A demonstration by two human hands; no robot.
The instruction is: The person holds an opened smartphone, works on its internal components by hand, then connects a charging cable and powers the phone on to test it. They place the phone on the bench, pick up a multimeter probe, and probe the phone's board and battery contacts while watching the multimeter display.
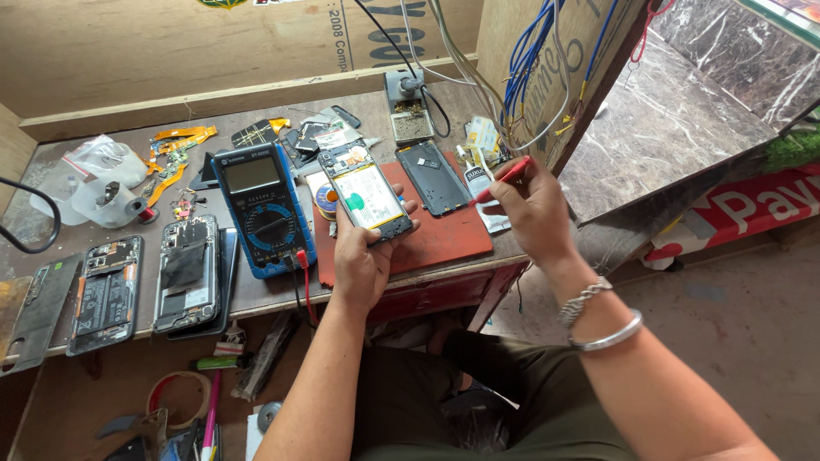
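My left hand (363, 256) grips an opened phone (367, 196) from below, its back off and a pale battery showing, tilted over the red work mat (444, 239). My right hand (530, 209) holds a red probe (504, 177), a thin pen-like tool whose tip points left towards the phone's right edge, a short way off it. A dark phone back panel (431, 177) lies on the mat between the two hands. A blue multimeter (263, 207) lies just left of the held phone, with a red lead plugged in at its bottom.
Several opened phones (186, 273) lie at the bench's left, beside orange flex cables (175, 145) and a tape roll (111, 201). A soldering stand (410, 115) and hanging blue and grey wires (530, 60) are behind. Tools lie on the lower shelf (205, 401).
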